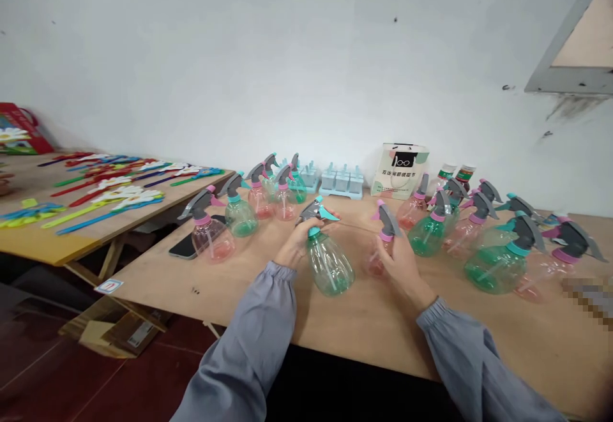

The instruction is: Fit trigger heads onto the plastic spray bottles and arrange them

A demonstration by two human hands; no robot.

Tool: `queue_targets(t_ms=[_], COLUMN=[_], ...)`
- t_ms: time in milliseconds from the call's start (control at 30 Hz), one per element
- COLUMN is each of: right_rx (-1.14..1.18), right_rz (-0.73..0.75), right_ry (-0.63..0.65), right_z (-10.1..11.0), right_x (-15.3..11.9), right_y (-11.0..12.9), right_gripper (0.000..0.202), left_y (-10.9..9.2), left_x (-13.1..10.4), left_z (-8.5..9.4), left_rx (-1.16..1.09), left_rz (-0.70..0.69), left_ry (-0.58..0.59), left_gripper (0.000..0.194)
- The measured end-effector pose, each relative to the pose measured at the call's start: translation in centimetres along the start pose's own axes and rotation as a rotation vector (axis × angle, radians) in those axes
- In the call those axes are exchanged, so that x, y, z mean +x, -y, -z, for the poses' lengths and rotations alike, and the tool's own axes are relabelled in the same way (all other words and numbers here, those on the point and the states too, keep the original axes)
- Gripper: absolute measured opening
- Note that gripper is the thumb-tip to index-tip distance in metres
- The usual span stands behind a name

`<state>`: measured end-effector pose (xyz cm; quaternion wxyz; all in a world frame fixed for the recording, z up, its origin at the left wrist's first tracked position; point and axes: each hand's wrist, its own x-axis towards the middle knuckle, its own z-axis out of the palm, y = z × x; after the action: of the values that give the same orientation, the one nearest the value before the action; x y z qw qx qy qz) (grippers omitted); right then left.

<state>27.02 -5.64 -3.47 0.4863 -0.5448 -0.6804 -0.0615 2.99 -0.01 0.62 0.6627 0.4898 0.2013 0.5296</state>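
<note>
My left hand [294, 244] is wrapped round the neck of a clear green spray bottle [331, 265] with a grey and turquoise trigger head. That bottle tilts, its base toward the lower right. In my right hand [403, 267] is a pink spray bottle [375, 261] with a grey and pink head, gripped near its neck and partly hidden by the fingers. Just right of it stands a green spray bottle with a pink collar [428, 237]. Left of my hands, a pink spray bottle [213, 243] stands at the near end of a group.
More pink and green spray bottles [495, 269] crowd the table's right side. A dark phone [184, 248] lies at left. Pale blue moulds [341, 182] and a printed box [401, 171] stand along the wall. Colourful flower-shaped items cover another table [71, 249].
</note>
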Motion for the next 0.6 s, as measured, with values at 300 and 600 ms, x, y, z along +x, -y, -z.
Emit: queue_targets(t_ms=[300,600], right_rx=[0.031,0.038], right_rz=[-0.033,-0.017], right_ry=[-0.106,-0.083], right_z=[-4.6,-4.0], right_x=[0.5,0.3], right_y=[-1.1,-0.7], right_gripper=[0.039,0.039], left_y=[0.0,0.5], left_x=[0.3,0.4], left_z=[0.6,0.4], left_rx=[0.056,0.043], left_rz=[-0.002,-0.125], left_ry=[-0.077,-0.201], left_gripper=[0.015,0.012])
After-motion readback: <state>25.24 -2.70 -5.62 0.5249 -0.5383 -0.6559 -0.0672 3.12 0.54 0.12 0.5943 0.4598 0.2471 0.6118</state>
